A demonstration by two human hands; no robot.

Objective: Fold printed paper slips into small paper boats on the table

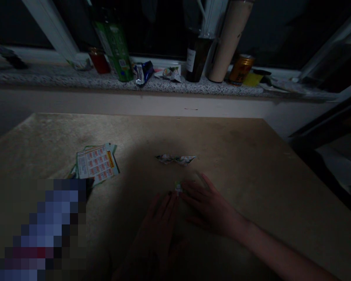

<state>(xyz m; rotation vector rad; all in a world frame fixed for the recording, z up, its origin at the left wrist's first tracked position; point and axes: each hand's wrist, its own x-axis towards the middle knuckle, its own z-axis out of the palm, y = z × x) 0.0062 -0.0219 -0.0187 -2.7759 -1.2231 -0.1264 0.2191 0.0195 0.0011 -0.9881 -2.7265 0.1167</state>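
Observation:
Between my two hands a small piece of printed paper (178,188), white and green, lies on the table. My left hand (160,220) is stretched out low on the tabletop, its fingertips at the paper's lower left edge. From the right, my right hand (206,201) reaches in with fingers extended, the tips touching or covering the paper's right side. Dim light and shadow hide the exact contact. Just beyond the hands, folded printed paper (185,159) forms two small pointed shapes side by side.
Printed cards or leaflets (96,162) lie stacked at left on the table (222,144). A pixelated patch covers the lower left. Along the granite windowsill (163,88) stand a green bottle (117,50), a dark bottle (197,58), a tall tube (231,39) and a can (241,69).

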